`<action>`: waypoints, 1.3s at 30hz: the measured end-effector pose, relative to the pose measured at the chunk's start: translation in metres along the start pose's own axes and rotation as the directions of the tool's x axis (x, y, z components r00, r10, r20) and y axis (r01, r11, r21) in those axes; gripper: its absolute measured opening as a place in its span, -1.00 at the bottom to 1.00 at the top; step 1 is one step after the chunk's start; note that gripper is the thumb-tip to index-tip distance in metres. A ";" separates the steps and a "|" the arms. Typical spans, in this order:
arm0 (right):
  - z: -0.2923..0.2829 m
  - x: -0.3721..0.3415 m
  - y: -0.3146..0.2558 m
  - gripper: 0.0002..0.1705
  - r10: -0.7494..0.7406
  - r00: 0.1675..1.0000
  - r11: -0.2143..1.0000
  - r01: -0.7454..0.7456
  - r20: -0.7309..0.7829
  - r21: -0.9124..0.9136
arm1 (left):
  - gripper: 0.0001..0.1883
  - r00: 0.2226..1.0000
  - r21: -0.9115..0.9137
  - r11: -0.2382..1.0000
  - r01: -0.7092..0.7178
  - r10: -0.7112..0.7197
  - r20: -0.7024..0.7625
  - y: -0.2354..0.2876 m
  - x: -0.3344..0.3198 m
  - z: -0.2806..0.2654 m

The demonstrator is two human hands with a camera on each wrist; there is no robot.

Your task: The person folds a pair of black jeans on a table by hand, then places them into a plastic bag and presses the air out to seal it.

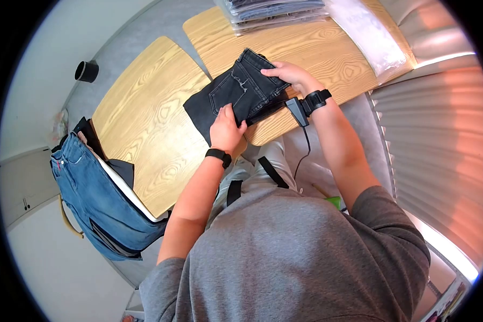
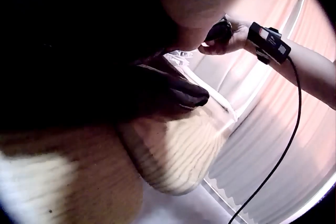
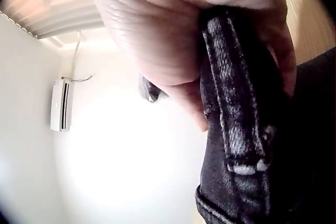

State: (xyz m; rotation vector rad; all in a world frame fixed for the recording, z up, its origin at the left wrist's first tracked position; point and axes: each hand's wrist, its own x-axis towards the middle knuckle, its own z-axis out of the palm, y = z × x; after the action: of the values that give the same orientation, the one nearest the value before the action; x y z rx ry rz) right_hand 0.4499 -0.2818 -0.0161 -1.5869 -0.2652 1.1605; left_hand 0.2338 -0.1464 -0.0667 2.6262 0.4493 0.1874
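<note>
Folded black jeans [image 1: 224,92] lie on the wooden table, back pocket and a frayed light patch facing up. At their waistband end, my right hand [image 1: 292,75] grips the edge, thumb on top. The right wrist view shows the thick stitched waistband [image 3: 231,92] between thumb and fingers of that hand [image 3: 152,29]. My left hand [image 1: 227,130] rests on the near side of the jeans, its fingers lying over the cloth below the pocket. Dark cloth and shadow fill much of the left wrist view.
Plastic-bagged folded garments [image 1: 276,12] are stacked at the table's far side, beside clear plastic packaging [image 1: 367,40]. Blue jeans [image 1: 99,188] hang over the left edge. A gap separates the wooden tabletops [image 1: 145,96]. A cable [image 1: 307,147] trails from the right wrist device.
</note>
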 end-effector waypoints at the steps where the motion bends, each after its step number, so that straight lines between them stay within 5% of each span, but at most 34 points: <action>1: -0.002 0.003 0.000 -0.58 -0.003 1.000 1.000 0.003 0.000 -0.001 | -0.36 1.000 0.001 1.000 -0.001 0.001 -0.003 0.000 0.001 0.000; 10: -0.018 0.020 0.025 -0.46 -0.036 0.999 0.998 0.038 0.037 -0.052 | -0.64 1.000 0.081 0.997 0.007 -0.007 0.004 -0.010 0.017 0.007; 12: -0.017 0.008 0.029 -0.21 -0.170 0.959 0.932 0.083 -0.226 -0.352 | -0.66 1.000 0.086 0.996 0.000 -0.001 0.012 -0.011 0.017 0.010; 14: -0.010 -0.007 0.040 0.12 -0.513 0.856 0.753 0.419 -0.054 -0.508 | -0.65 1.000 0.078 0.997 -0.003 0.002 0.012 -0.011 0.016 0.010; 16: 0.003 -0.035 0.028 0.18 -0.552 0.822 0.220 0.306 0.140 -0.926 | -0.65 1.000 0.071 0.997 -0.007 0.006 0.012 -0.010 0.015 0.008; 20: 0.012 -0.034 0.021 0.19 -0.424 0.833 -0.027 0.380 0.354 -0.925 | -0.61 0.998 0.082 0.995 -0.062 0.062 0.002 -0.009 0.012 0.006; 25: 0.002 -0.014 0.025 0.12 -0.438 0.788 -0.075 0.448 0.433 -0.891 | -0.55 0.994 0.126 0.987 -0.096 0.101 -0.031 -0.007 0.006 0.003; 27: -0.002 -0.014 0.023 0.06 -0.465 0.758 -0.151 0.442 0.458 -0.884 | -0.51 0.974 0.107 0.983 -0.152 0.168 -0.154 -0.010 0.004 0.004; 31: -0.001 -0.010 0.020 0.00 -0.458 0.755 -0.104 0.480 0.470 -0.871 | -0.49 0.986 0.103 0.988 -0.117 0.128 -0.108 -0.012 0.003 0.008; 34: 0.001 -0.005 0.015 -0.25 -0.365 0.812 -0.128 0.441 0.455 -0.889 | -0.48 0.994 0.076 0.993 -0.095 0.098 -0.047 -0.012 0.010 0.007; 36: 0.002 0.003 0.015 -0.47 -0.508 0.685 -0.219 0.484 0.522 -0.847 | -0.50 0.986 0.135 0.989 0.052 -0.072 0.152 -0.010 0.015 0.004; 39: 0.002 0.001 0.010 -0.60 -0.549 0.611 -0.365 0.438 0.570 -0.822 | -0.54 0.977 0.199 0.978 0.067 -0.105 0.187 -0.009 0.019 0.000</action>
State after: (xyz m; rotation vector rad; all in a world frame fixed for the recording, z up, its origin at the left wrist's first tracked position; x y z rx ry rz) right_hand 0.4448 -0.2831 -0.0250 -2.2104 -2.0536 -0.2123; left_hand 0.2490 -0.1324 -0.0694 2.7692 0.5346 -0.1513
